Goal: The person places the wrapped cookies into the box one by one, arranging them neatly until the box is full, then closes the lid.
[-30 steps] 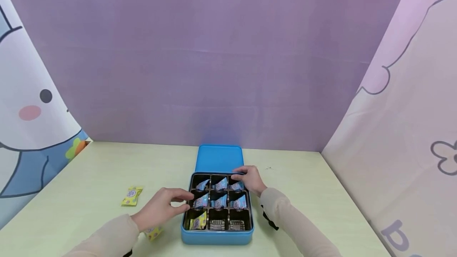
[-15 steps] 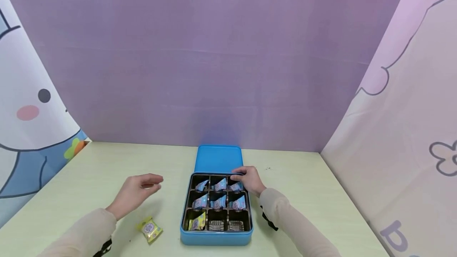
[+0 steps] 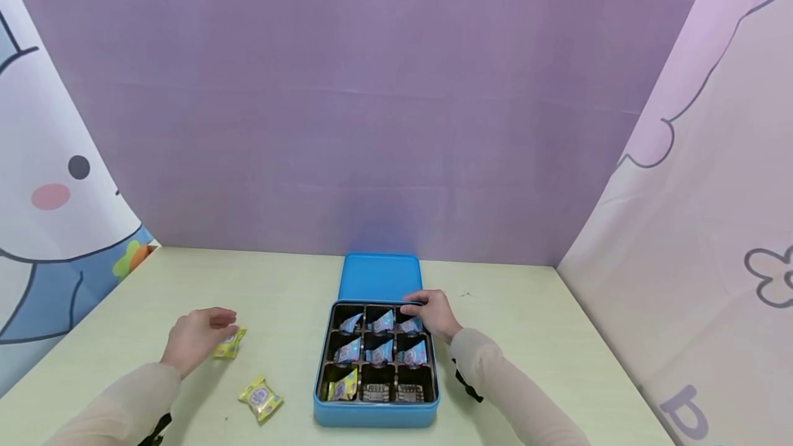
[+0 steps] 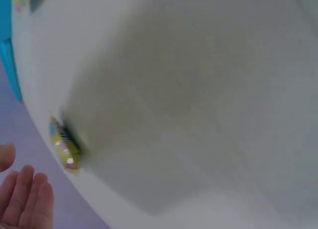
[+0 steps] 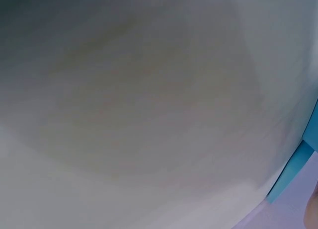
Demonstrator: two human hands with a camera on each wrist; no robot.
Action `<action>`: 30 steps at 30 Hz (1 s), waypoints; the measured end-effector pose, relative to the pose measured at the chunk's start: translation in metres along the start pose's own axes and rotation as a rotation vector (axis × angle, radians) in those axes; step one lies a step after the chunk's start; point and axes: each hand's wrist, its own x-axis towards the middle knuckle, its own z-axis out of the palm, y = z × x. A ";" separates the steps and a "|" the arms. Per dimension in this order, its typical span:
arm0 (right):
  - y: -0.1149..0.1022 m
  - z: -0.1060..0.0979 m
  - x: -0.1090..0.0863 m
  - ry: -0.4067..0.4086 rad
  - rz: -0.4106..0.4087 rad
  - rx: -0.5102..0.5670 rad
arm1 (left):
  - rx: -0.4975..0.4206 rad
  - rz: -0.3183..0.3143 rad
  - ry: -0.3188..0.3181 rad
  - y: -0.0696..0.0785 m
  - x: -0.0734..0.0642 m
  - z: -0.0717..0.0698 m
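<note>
My left hand [image 3: 201, 337] hovers over the table's left side, fingers loosely bent and holding nothing. In the head view its fingertips overlap a yellow wrapped candy [image 3: 230, 345]; the left wrist view shows a gap between the fingers and that candy [image 4: 64, 147]. Another yellow candy [image 3: 261, 399] lies nearer the front. My right hand [image 3: 438, 314] grips the far right corner of a blue box [image 3: 374, 416], thumb inside the rim, fingers behind it. Blue wrapped candies [image 3: 379, 352] fill the back and middle rows of its divided black insert. A yellow candy [image 3: 343, 385] sits in the front left compartment.
The blue lid [image 3: 381, 277] lies flat behind the box, close to the purple backdrop [image 3: 372, 122]. Printed panels [image 3: 700, 191] border the pale table [image 3: 526, 363] on both sides. The front middle and front right compartments show a printed pattern at the bottom.
My left hand has moved left from beside the box, past the front yellow candy, to above the farther one. My right hand keeps its place on the box corner.
</note>
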 end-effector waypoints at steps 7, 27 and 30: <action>0.001 -0.002 0.000 0.002 -0.007 -0.011 | 0.042 -0.020 -0.044 -0.013 0.002 0.006; 0.003 0.000 0.001 -0.002 -0.013 -0.011 | -0.049 0.048 -0.119 -0.035 0.017 0.016; 0.002 0.001 0.001 0.001 -0.011 -0.013 | -0.088 0.062 -0.145 -0.040 0.020 0.016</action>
